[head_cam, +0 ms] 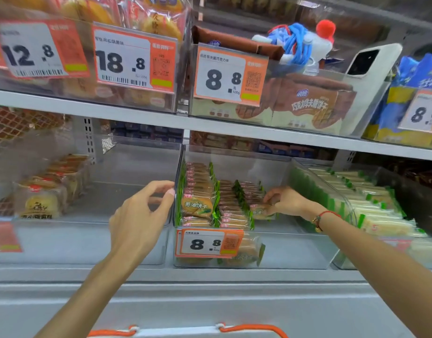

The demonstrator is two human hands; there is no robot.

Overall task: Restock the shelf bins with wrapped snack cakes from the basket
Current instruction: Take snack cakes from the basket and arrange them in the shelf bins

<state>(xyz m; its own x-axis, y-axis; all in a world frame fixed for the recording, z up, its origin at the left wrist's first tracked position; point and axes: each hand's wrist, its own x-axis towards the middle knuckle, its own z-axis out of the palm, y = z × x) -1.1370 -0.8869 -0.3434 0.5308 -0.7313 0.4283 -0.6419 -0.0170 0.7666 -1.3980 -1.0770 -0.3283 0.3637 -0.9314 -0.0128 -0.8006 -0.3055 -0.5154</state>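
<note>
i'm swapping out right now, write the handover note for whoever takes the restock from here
Left hand: open, fingertips on the left rim of the middle bin, steadying it.
Right hand: inside that bin, grip on one wrapped cake at the end of the right-hand row.
Done: two rows of cakes along the bin's left side, a third begun.
Left: seat this cake, fill the bin's right half. Basket sits below; its contents are out of view.

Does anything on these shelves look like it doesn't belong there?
Yes. A white phone leans in the upper chocolate wafer bin, beside a blue and red plush toy. Both lie on top of the packets and are not snacks.
</note>
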